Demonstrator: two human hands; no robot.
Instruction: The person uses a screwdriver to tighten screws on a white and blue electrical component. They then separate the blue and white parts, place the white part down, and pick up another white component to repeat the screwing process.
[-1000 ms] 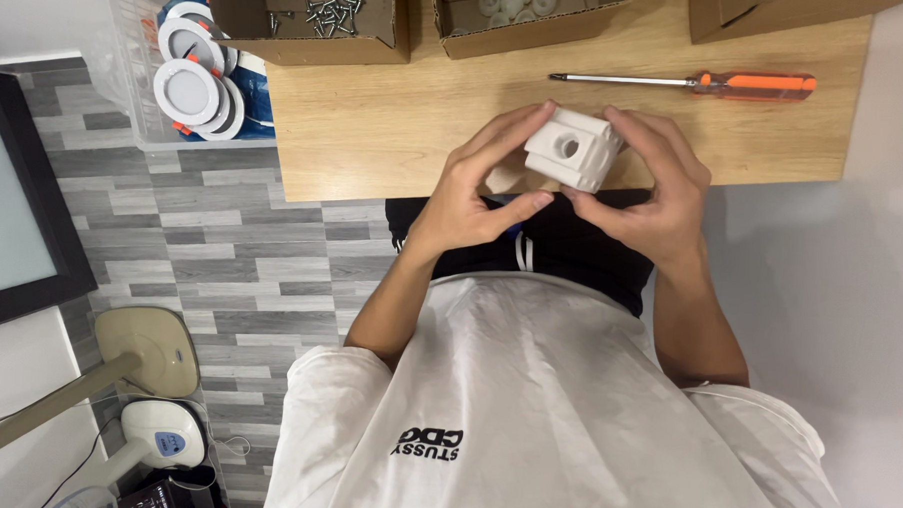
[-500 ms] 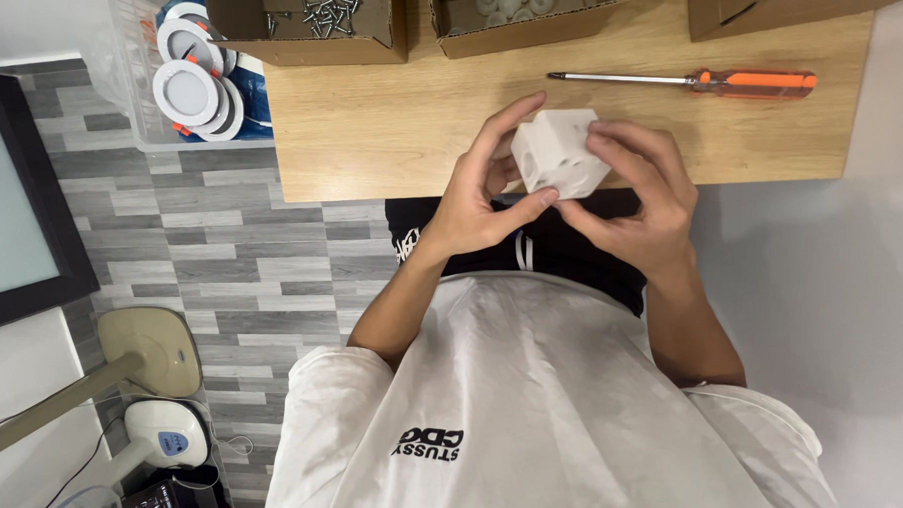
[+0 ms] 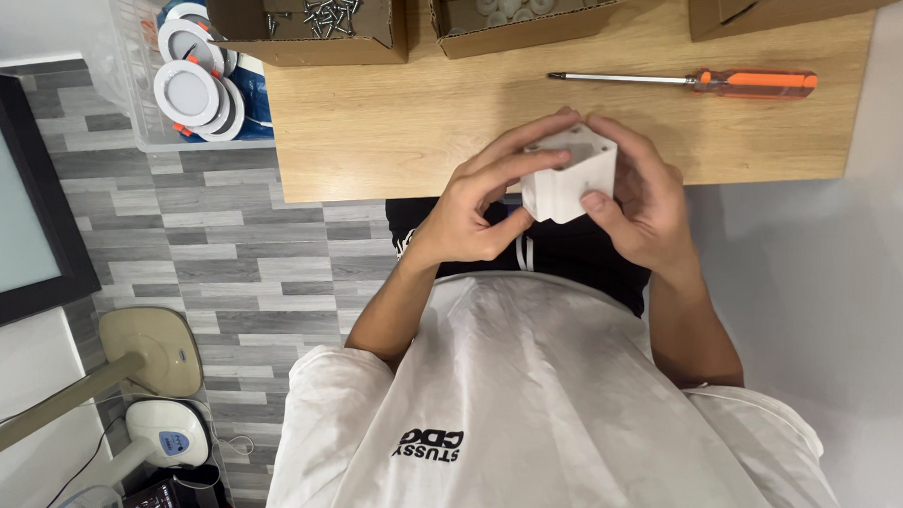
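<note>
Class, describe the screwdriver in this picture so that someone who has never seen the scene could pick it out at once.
Start at the wooden table across the top of the view. Beyond the two hands holding a white plastic box, towards the table's right end, a screwdriver lies flat, apart from the cardboard boxes behind it. Its orange handle and thin metal shaft pointing left make it the only tool there.

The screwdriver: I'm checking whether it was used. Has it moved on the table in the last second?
No. The screwdriver lies apart from both hands, at the same spot along the wooden table.
</note>
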